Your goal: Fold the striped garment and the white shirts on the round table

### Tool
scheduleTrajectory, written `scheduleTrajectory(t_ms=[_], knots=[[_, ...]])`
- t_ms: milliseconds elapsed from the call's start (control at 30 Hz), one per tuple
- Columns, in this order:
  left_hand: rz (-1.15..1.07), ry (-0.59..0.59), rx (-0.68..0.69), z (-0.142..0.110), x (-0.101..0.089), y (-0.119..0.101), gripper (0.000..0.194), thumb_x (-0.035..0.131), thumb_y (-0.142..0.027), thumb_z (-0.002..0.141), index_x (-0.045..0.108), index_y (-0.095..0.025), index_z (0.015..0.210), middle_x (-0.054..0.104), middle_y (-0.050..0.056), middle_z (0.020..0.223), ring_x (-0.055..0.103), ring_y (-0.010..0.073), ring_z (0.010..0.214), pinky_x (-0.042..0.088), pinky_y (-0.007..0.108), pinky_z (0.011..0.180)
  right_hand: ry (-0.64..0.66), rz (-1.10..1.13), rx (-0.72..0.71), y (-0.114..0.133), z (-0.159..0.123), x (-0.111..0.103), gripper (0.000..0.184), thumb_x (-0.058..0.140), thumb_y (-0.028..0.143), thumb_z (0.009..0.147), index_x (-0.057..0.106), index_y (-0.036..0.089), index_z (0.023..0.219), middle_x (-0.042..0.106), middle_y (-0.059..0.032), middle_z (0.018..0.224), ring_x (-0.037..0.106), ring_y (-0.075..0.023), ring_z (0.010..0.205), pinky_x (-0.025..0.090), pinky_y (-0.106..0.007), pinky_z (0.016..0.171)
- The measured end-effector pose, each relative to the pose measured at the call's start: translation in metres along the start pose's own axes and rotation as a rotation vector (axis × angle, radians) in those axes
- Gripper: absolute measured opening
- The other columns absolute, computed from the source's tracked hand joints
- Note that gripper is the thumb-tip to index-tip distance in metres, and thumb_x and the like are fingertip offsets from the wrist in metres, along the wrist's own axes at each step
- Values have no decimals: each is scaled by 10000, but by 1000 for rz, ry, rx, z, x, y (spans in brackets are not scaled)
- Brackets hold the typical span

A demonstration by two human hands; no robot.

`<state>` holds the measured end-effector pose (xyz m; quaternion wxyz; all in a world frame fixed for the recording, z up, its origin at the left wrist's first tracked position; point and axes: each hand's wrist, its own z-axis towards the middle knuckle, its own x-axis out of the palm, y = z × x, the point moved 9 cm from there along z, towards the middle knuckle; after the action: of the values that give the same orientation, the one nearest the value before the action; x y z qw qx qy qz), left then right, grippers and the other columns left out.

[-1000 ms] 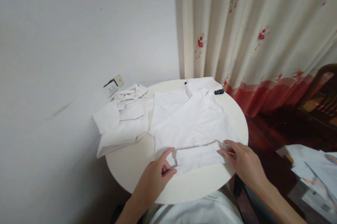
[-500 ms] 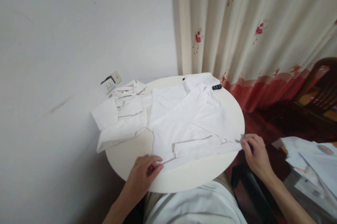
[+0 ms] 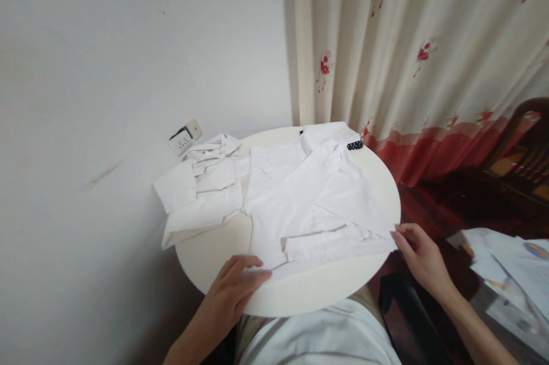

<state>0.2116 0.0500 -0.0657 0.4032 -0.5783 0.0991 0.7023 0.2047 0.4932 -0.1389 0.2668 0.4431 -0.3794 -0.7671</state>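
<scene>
A white shirt [image 3: 295,199] lies across the round table [image 3: 295,299]. The right hand [image 3: 422,259] pinches its corner at three o'clock; the left hand [image 3: 229,290] touches its edge at seven, grip unclear. A rumpled garment [image 3: 217,205] crowds ten o'clock; a black patterned piece [image 3: 355,146] shows at one.

Left hand [image 3: 234,282] extends palm down, grip hard to judge; right hand [image 3: 418,250] pinches.

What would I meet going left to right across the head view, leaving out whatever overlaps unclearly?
Folded white garment, spread white shirt, right hand, wooden chair.
</scene>
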Motion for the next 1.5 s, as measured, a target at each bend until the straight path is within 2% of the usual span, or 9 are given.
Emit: scheduleTrajectory(t_ms=[133, 233, 333, 467, 600, 767, 1067, 1300, 1500], knots=[[67, 79, 123, -2, -3, -4, 246, 566, -203, 992, 693, -277, 1188, 686, 43, 1200, 602, 203, 1114, 520, 329, 983, 145, 4, -49, -1, 1, 3, 307, 503, 458, 989, 588, 203, 1137, 716, -40, 817, 631, -175, 581, 522, -285, 528], [117, 91, 134, 1, -7, 2, 273, 569, -162, 978, 675, -257, 1211, 695, 41, 1188, 611, 196, 1095, 525, 326, 979, 252, -111, -203, 9, -2, 0, 310, 417, 367, 1032, 590, 214, 1238, 734, -77, 998, 688, -190, 727, 577, -317, 654], [167, 123, 177, 5, -9, 0, 364, 519, -45, 936, 680, -257, 1183, 704, 31, 1174, 626, 184, 1072, 525, 314, 957, 183, -268, -426, 24, -8, -14, 317, 445, 296, 1008, 612, 239, 1272, 686, -104, 1201, 674, -246, 1051, 565, -393, 892], [243, 157, 182, 9, -15, -7, 568, 465, 28, 883, 608, -287, 1333, 670, 38, 1265, 605, 192, 1156, 488, 336, 1009, -7, -337, -661, 42, -24, -34, 361, 533, 214, 929, 647, 280, 1265, 655, -112, 1206, 638, -294, 1094, 539, -477, 929], [210, 184, 248, 8, -16, -16, 510, 517, -45, 945, 594, -345, 1349, 620, 37, 1358, 551, 211, 1251, 460, 366, 1053, 33, -380, -806, 50, -37, -28, 481, 584, 159, 875, 632, 335, 1319, 582, -101, 1349, 575, -334, 1212, 512, -544, 967], [178, 164, 320, 12, -11, -12, 278, 518, -157, 1012, 650, -277, 1225, 688, 59, 1209, 616, 200, 1114, 488, 365, 992, 47, -478, -844, 45, -26, -16, 497, 603, 126, 883, 649, 378, 1310, 566, -73, 1392, 544, -318, 1257, 504, -532, 987], [185, -50, 318, 11, -17, -3, 319, 407, -153, 1058, 568, -208, 1328, 690, 74, 1025, 629, 172, 909, 500, 329, 856, 41, -390, -920, 46, -26, -11, 453, 612, 105, 894, 652, 332, 1285, 687, -81, 1214, 660, -245, 1050, 533, -433, 868], [228, -185, 297, 9, -33, -6, 289, 505, -73, 998, 626, -205, 1224, 688, 49, 942, 629, 156, 843, 505, 309, 816, 102, -403, -965, 55, -26, -11, 374, 589, 109, 933, 670, 294, 1247, 755, -49, 1132, 704, -197, 1010, 483, -401, 920], [202, -205, 342, -1, -57, -9, 262, 548, -48, 969, 664, -182, 1162, 688, 66, 943, 639, 165, 864, 521, 319, 819, 107, -275, -938, 85, -26, -21, 275, 605, 66, 890, 677, 222, 1104, 755, -66, 1054, 702, -208, 974, 504, -407, 903]])
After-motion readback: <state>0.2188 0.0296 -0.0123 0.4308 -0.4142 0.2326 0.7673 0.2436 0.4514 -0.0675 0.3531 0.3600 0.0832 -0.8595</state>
